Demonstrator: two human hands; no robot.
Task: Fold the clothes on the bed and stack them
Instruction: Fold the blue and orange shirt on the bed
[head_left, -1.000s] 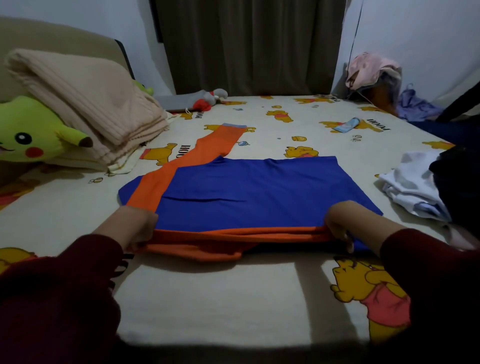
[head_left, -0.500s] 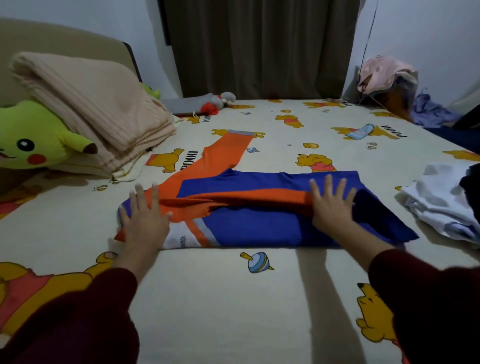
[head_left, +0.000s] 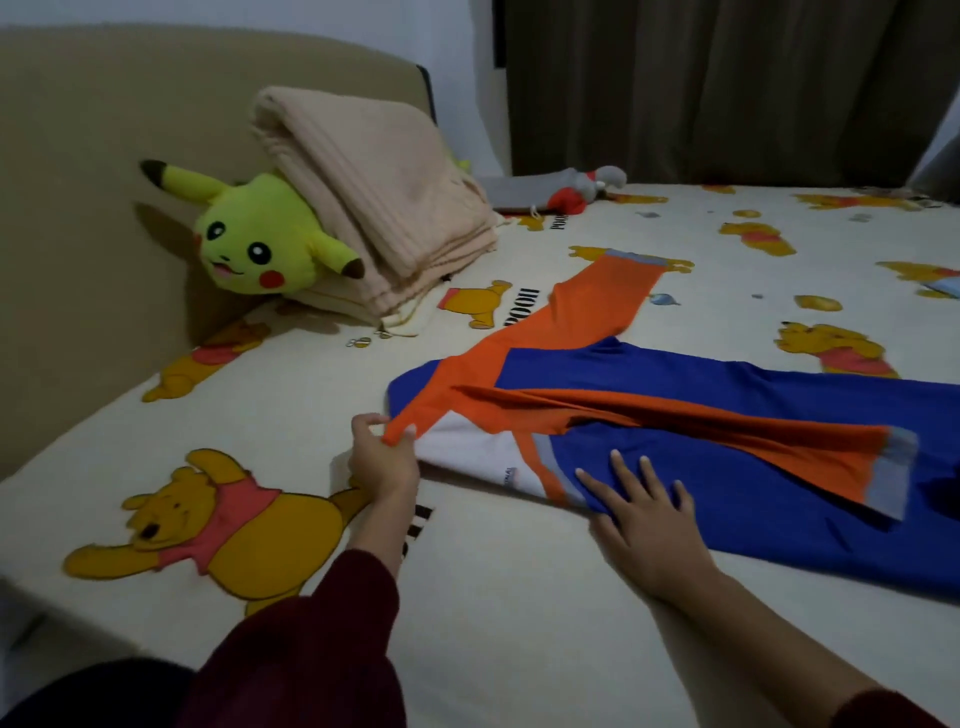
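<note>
A blue and orange long-sleeved shirt lies half folded across the bed, with one orange sleeve stretched toward the far side and another lying across its front. My left hand pinches the shirt's orange left corner between thumb and fingers. My right hand lies flat with spread fingers on the blue front near the shirt's near edge.
A folded beige blanket leans on a yellow plush toy against the headboard at the left. A grey and red soft toy lies at the far edge below dark curtains. The sheet carries cartoon bear prints.
The camera swung left. My left hand went from flat on the shirt to pinching its left corner. My right hand moved left, from the shirt's right half to its near middle.
</note>
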